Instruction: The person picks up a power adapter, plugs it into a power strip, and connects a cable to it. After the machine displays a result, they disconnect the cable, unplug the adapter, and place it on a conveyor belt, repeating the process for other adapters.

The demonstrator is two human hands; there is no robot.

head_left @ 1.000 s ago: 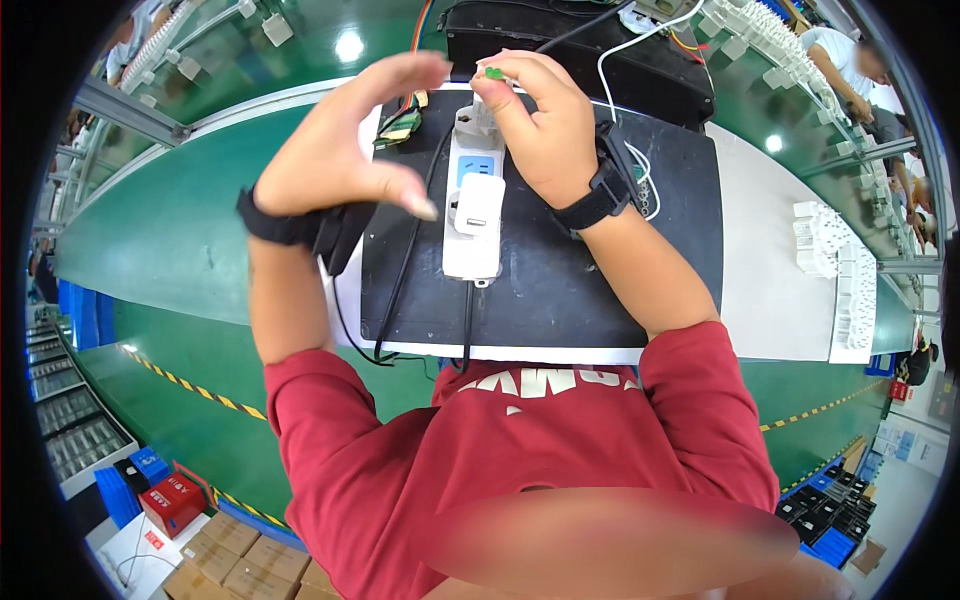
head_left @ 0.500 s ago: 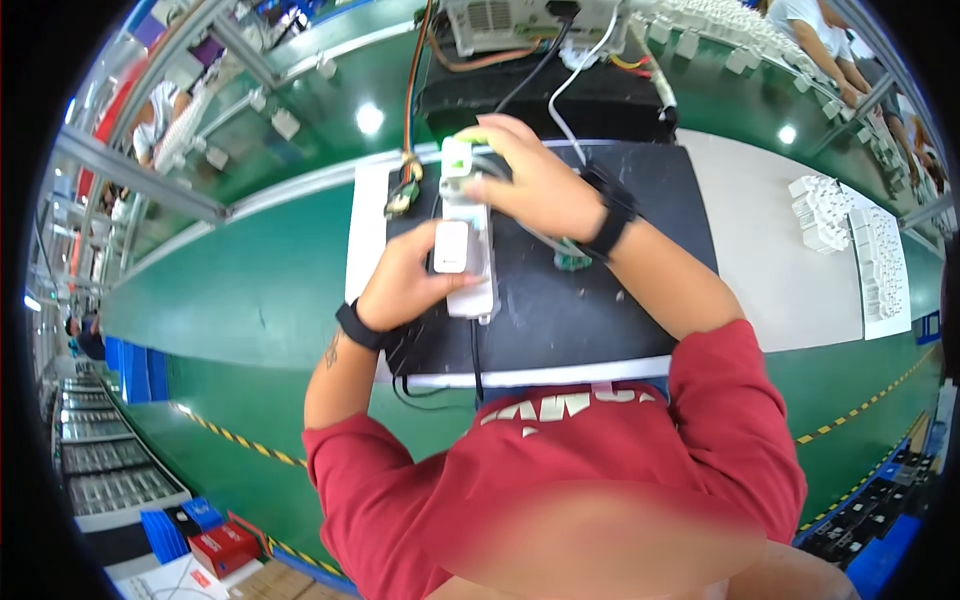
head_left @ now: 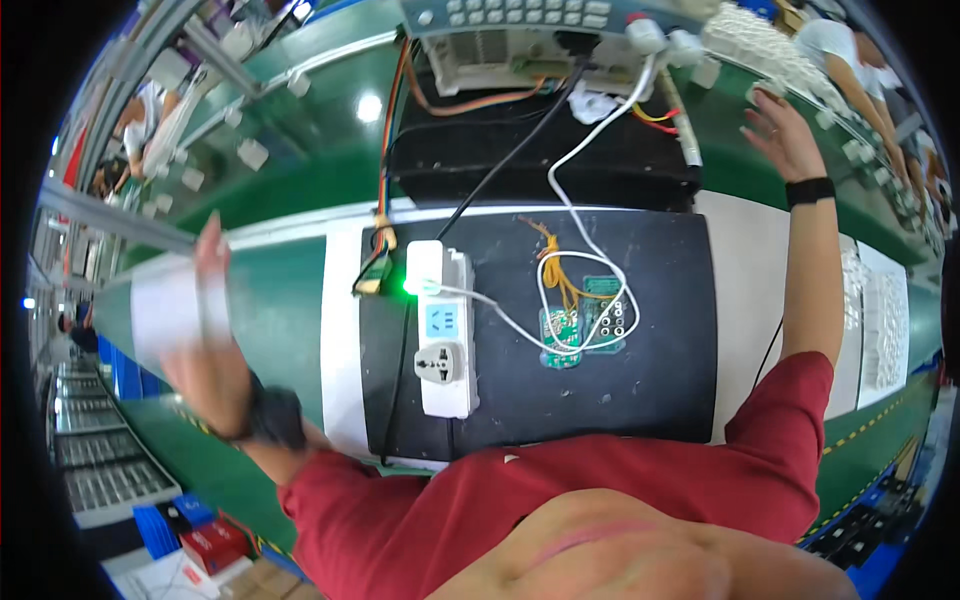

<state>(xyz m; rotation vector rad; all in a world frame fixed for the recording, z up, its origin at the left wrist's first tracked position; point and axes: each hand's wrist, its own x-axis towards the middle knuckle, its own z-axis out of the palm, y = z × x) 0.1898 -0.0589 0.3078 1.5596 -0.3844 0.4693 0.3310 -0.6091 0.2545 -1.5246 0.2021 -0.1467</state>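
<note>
White power strip (head_left: 447, 395) sits on black mat (head_left: 640, 400), green-lit charger (head_left: 425, 262) at its far end. Left hand (head_left: 210, 380), out left, has fingers clamped on blurry white block (head_left: 165, 315); right hand (head_left: 792, 142), far right, fingers at pale piece (head_left: 762, 91), can't tell if gripping.

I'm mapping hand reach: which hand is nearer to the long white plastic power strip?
Left. The left hand, blurred, is off to the left of the power strip; the right hand is farther away, rightward and beyond it.
</note>
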